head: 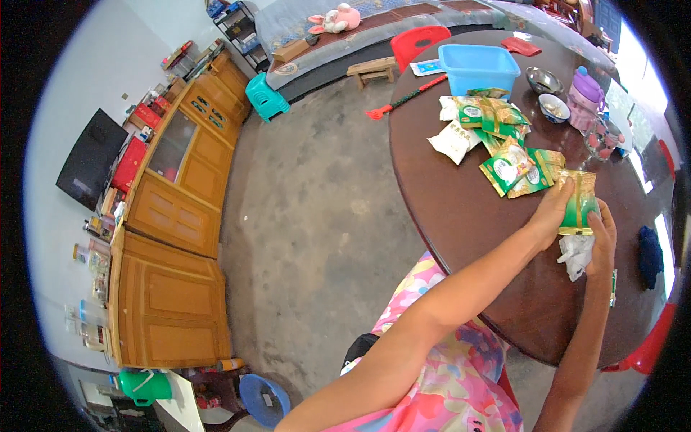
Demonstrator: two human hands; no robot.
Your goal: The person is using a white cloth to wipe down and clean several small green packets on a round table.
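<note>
A green and gold food packet (577, 202) is held upright between both hands over the dark wooden table (432, 200). My left hand (550, 210) grips its left side with the thumb on the front. My right hand (603, 232) holds the lower right edge, the thumb near the bottom seal. Crumpled white plastic or tissue (575, 256) lies just below the packet, beside my right palm; whether that hand grips it I cannot tell. Beyond my hands several green and gold packets (506, 164) are piled with a white packet (454, 141) next to a light blue plastic basin (479, 67).
Behind the pile stand a metal bowl (544, 81), a small patterned bowl (554, 108), a purple-lidded bottle (586, 97) and a glass pitcher (602, 140). A red-and-green rod with a hand-shaped end (410, 97) overhangs the table's left edge. Dark cloth (650, 256) lies at right.
</note>
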